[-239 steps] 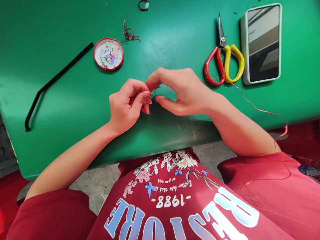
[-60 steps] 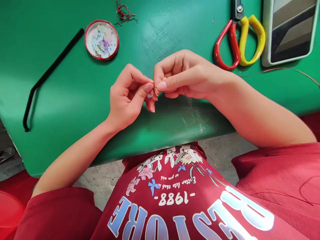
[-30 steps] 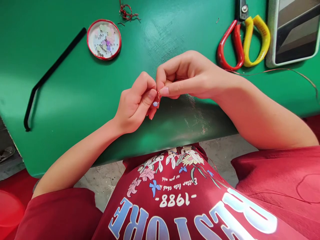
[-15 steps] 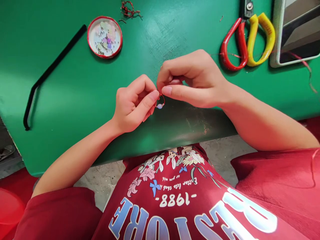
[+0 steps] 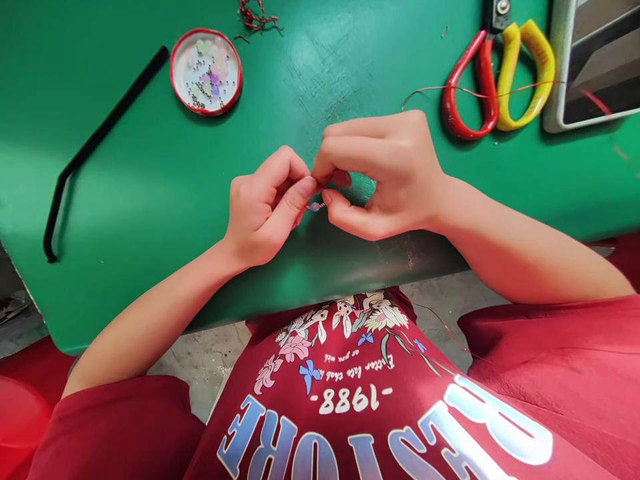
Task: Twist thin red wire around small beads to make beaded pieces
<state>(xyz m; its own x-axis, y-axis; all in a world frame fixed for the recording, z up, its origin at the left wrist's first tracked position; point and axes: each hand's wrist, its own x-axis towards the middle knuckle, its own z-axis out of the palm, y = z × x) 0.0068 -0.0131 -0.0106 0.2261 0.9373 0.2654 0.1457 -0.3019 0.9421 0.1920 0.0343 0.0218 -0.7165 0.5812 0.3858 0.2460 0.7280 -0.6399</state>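
Note:
Above the table's near edge, my left hand is closed, pinching a small loop of thin reddish wire between thumb and index finger. A pale lilac bead with tiny beads on both sides hangs on that loop, just below the fingertips. My right hand meets it from the right. Its index fingertip is at the top of the loop and its thumb tip beside the bead, gripping the wire there; the exact contact is partly hidden by the fingers. A loose length of copper-red wire arcs from behind the right hand across to the right.
On the green table, a red-rimmed lid holds small beads. A bent black fuzzy stick lies left. Tangled wire sits at the back. Cutters with red and yellow handles lie beside a grey-framed, dark-screened device.
My right hand has turned, its thumb dropping from the loop's top to beside the bead, widening the gap to the index finger. The loose wire has swung into a higher arc.

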